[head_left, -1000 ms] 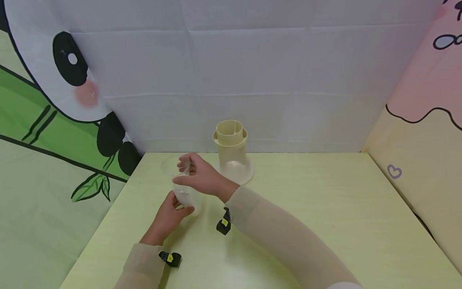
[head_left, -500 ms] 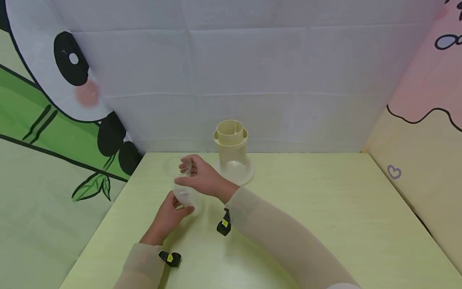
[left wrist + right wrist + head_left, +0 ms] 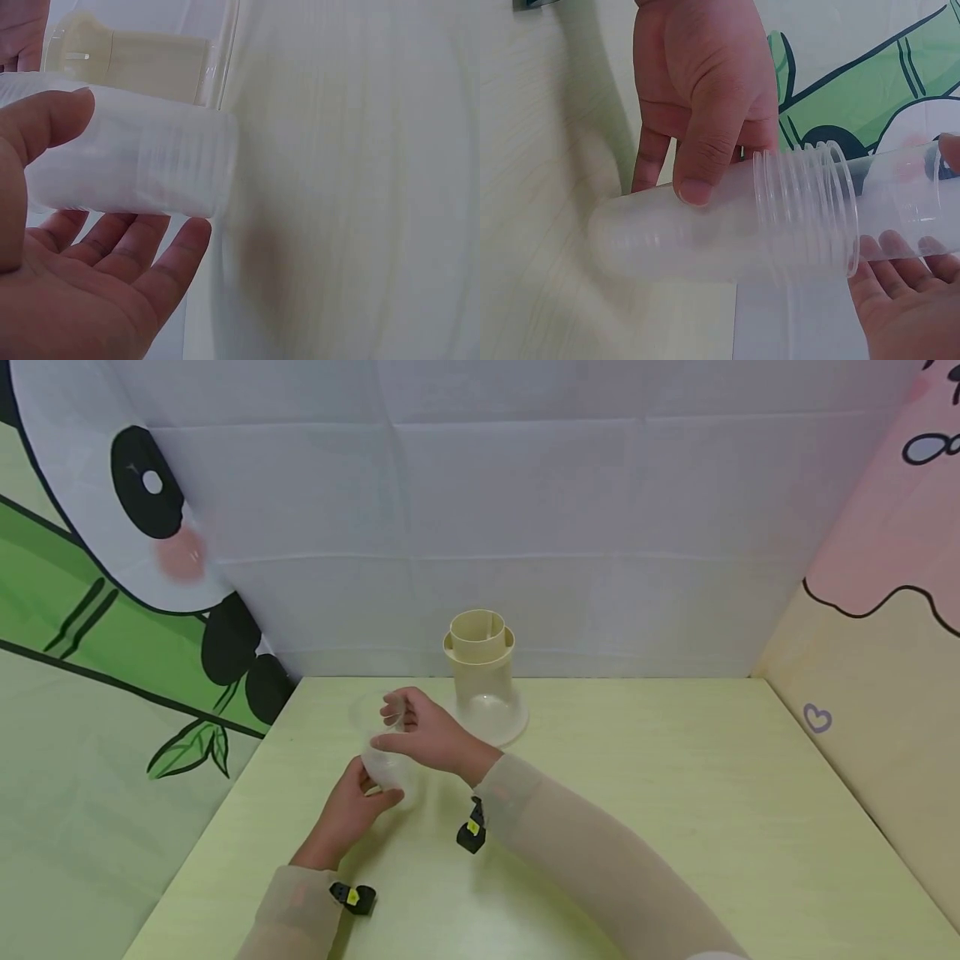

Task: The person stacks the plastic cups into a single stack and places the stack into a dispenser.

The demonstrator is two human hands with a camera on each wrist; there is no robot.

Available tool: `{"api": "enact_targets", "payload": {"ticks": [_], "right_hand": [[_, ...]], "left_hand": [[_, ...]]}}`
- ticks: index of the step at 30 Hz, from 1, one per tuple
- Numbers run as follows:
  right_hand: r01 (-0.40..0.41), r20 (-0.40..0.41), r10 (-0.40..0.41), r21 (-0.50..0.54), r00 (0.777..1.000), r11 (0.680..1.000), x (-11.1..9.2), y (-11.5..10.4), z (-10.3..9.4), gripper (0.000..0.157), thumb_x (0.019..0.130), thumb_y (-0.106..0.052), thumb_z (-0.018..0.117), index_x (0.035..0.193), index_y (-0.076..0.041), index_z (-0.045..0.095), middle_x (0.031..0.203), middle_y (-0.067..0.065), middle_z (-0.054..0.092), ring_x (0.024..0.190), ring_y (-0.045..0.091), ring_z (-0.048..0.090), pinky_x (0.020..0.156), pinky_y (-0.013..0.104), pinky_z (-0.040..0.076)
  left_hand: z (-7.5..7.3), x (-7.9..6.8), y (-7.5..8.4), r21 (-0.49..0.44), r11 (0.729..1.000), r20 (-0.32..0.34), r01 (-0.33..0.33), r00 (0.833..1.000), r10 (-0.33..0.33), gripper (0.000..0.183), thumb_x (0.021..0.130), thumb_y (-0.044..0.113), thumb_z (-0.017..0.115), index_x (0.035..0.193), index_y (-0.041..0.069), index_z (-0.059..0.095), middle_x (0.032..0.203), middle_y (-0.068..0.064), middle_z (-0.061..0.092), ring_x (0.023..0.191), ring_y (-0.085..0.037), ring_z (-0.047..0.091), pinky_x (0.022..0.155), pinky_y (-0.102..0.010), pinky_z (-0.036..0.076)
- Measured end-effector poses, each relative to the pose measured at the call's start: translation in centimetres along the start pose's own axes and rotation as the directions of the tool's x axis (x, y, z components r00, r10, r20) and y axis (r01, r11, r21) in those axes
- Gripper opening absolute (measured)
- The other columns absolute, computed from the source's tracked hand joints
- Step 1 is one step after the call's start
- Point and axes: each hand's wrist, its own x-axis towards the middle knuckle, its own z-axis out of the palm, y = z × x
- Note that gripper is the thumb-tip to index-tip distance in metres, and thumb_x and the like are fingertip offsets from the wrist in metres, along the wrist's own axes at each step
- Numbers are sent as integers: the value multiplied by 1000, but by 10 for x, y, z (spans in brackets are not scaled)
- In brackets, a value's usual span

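Observation:
Low over the table, my left hand (image 3: 348, 806) grips a stack of clear plastic cups (image 3: 697, 236) near its closed end. Several rims show bunched at the stack's open end in the right wrist view. My right hand (image 3: 435, 735) holds a single clear plastic cup (image 3: 904, 199) at the stack's mouth, thumb on one side and fingers on the other. The cup lines up with the stack, its narrow end toward the rims. In the left wrist view, the stack (image 3: 165, 161) lies between thumb and fingers, and part of the right hand (image 3: 22, 34) shows at the top left.
A cream-coloured plastic cylinder (image 3: 482, 681) with an inner tube stands on a clear round base (image 3: 510, 722) at the table's back edge. Behind the pale table (image 3: 637, 793) hangs a white cloth (image 3: 525, 493). Printed cartoon cloths flank both sides.
My right hand has shifted slightly right and down with the single cup, bringing it nearer the stack. The left hand and the stack stay almost still.

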Motion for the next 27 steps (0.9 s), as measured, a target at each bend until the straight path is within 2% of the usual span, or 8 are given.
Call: {"api": "enact_targets", "payload": {"ticks": [2, 7, 14, 20, 27], "right_hand": [[3, -4, -3, -5, 1000, 1000, 0, 1, -1, 62, 93, -28, 78, 145, -15, 46, 138, 4, 58, 129, 18, 56, 106, 26, 44], [-1, -9, 0, -15, 1000, 1000, -1, 2, -3, 61, 92, -29, 79, 143, -16, 47, 131, -5, 58, 128, 14, 55, 108, 25, 43], [-9, 10, 9, -9, 1000, 1000, -3, 3, -4, 64, 92, -27, 80, 144, -15, 46, 143, 10, 54, 133, 12, 52, 110, 24, 40], [-33, 24, 33, -27, 999, 999, -6, 3, -5, 67, 92, -29, 79, 148, -15, 44, 141, 1, 55, 135, 14, 50, 110, 27, 41], [-51, 27, 53, -51, 998, 997, -6, 9, -5, 73, 92, -26, 80, 153, -14, 41, 146, 0, 53, 137, 14, 49, 110, 32, 43]], "left_hand": [[0, 1, -1, 3, 1000, -1, 4, 1000, -4, 85, 94, 27, 78, 159, 10, 25, 161, -15, 36, 147, -38, 37, 111, -58, 41], [-1, 4, -3, 4, 1000, -2, 7, 1000, -6, 85, 94, 27, 78, 159, 11, 25, 161, -14, 37, 147, -37, 37, 111, -58, 41], [-1, 5, -4, -8, 1000, 5, -3, 1000, 3, 85, 94, 26, 79, 158, 12, 26, 160, -12, 38, 147, -35, 37, 111, -57, 41], [-1, 4, -3, -7, 1000, 10, -14, 1000, 14, 84, 94, 27, 78, 159, 12, 26, 161, -13, 38, 147, -36, 38, 111, -57, 41], [-1, 3, -4, -14, 1000, 12, -26, 1000, 26, 84, 94, 27, 79, 158, 12, 27, 160, -13, 38, 146, -35, 38, 111, -57, 41]]}}
